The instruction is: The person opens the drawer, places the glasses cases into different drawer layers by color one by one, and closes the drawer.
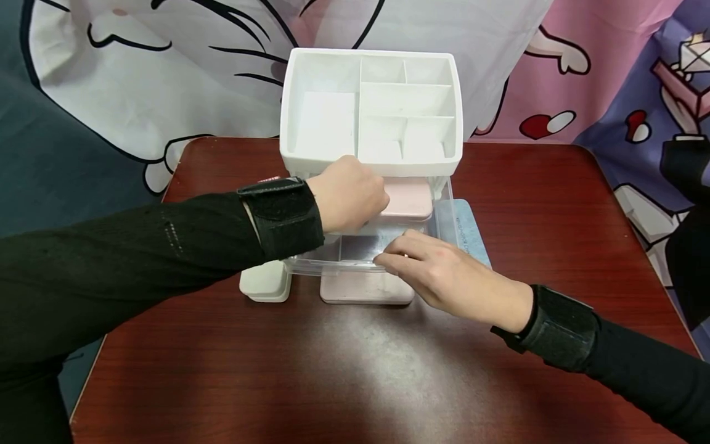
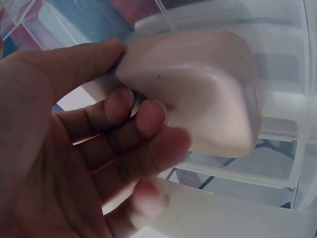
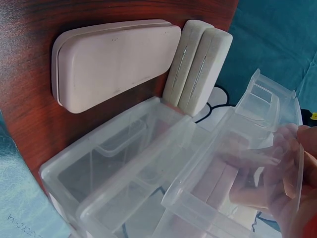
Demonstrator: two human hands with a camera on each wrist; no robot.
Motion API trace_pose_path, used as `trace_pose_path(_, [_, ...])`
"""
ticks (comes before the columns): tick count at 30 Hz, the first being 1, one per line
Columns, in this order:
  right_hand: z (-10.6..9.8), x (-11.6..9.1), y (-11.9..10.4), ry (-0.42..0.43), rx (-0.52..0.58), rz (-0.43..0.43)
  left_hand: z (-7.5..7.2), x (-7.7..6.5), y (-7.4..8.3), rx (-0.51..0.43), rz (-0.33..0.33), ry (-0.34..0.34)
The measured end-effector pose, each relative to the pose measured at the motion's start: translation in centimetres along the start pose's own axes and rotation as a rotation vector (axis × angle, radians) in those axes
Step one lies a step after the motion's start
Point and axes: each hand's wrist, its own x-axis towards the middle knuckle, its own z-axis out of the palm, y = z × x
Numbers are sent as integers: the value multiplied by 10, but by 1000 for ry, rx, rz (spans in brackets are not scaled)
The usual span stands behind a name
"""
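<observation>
The left hand sets its thumb at the pink case, other fingers bent and parted; whether they pinch it cannot be told. The case lies inside a clear drawer, at 3 o'clock. At 4 o'clock, the right hand pinches the drawer's rim, which wants steady, level support.

At upper centre, an organizer stands on the worktop, an inner case within it. Before it lies a long case; front left, small boxes; right, a flat object.
</observation>
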Motion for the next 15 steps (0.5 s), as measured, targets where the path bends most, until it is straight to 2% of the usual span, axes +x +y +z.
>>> trace_pose_path(8, [0, 0, 1, -7, 10, 2, 5, 0, -2, 23, -20, 72])
trace_pose_path(15, [-3, -1, 0, -18, 18, 6, 8, 3, -1, -62, -54, 91])
